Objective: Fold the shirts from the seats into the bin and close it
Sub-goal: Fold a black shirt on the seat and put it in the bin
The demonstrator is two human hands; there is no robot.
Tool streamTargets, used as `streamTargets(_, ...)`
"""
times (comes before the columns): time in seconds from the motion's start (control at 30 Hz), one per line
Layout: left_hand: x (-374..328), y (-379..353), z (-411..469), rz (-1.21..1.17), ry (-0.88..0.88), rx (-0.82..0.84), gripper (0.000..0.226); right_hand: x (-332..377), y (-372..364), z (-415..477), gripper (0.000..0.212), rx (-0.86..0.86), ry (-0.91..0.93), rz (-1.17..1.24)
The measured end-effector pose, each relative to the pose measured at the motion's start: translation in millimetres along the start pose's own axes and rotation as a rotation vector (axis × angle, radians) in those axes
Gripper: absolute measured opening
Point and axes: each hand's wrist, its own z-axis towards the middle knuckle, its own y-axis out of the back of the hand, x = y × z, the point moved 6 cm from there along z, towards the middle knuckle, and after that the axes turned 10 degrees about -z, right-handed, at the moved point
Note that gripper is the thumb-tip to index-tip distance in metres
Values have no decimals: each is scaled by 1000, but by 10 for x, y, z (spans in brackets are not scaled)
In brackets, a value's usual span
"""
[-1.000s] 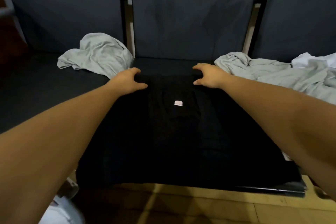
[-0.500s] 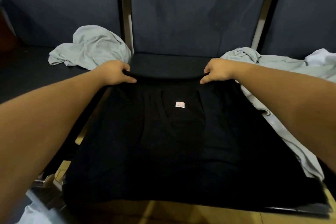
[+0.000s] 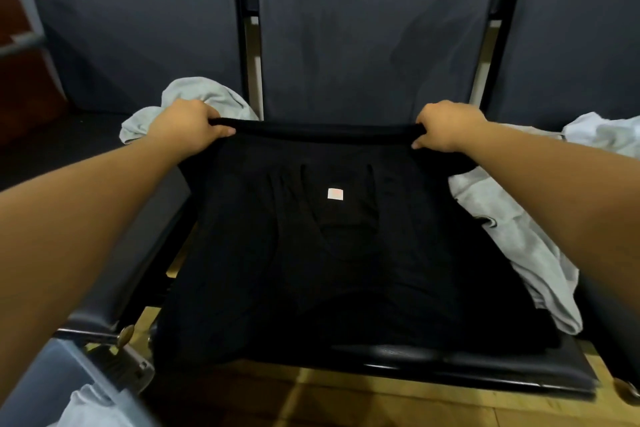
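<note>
On the dark seat [image 3: 450,361], left hand [image 3: 187,125] and right hand [image 3: 446,126] pinch the black shirt [image 3: 346,270].

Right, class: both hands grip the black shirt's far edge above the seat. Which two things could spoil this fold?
The grey shirt lies against the black shirt on its right, so it may get dragged along. The left hand and right hand hold only the far edge; the near part seems to overhang the seat and could slip floorward.

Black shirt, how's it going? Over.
Left hand, right hand: gripping raised far edge of black shirt. Rest spread on seat. Left grey shirt, right grey shirt: not blocking.
</note>
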Motion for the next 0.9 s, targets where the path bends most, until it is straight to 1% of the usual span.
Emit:
streamTargets(0.1, -51, 90, -78, -25, 71, -115, 41, -65, 45, -49, 18, -212, -130, 91)
streamTargets(0.17, -97, 157, -123, -31, 113, -180, 44, -126, 47, -87, 9, -284, -209, 175)
streamTargets(0.23, -136, 210, -161, -4, 120, -198, 45, -172, 65, -144, 6, -308, -257, 297)
streamTargets(0.33, -194, 254, -254, -5, 72, -162, 44, -202, 110, -275, 15, -293, -240, 518)
streamTargets(0.4, -223, 284, -363, -19, 30, -126, 41, -198, 139, -413, 18, -291, -214, 548)
streamTargets(0.47, -234, 322, -501, -47, -22, -99, 37, -176, 169, -587, 17, -309, -198, 518)
streamTargets(0.53, -205, 362, -674, -68, -64, -103, 34, -132, 204, -823, 16, -335, -161, 486)
streamTargets(0.6, -135, 380, -880, -89, -114, -118, 36, -79, 214, -1106, 15, -371, -112, 477)
streamTargets(0.67, -40, 371, -1137, -111, -155, -125, 30, -48, 173, -1397, 13, -380, -74, 460)
streamTargets(0.73, 23, 294, -1411, -60, -228, -86, 19, -6, 62, -1684, 18, -324, -20, 361)
streamTargets(0.83, 94, 81, -1772, 30, -341, 50, 7, 64, -174, -2038, 29, -162, 110, 139)
streamTargets(0.9, 140, -39, -1950, 88, -385, 180, 17, 113, -288, -2201, 31, -84, 175, 61)
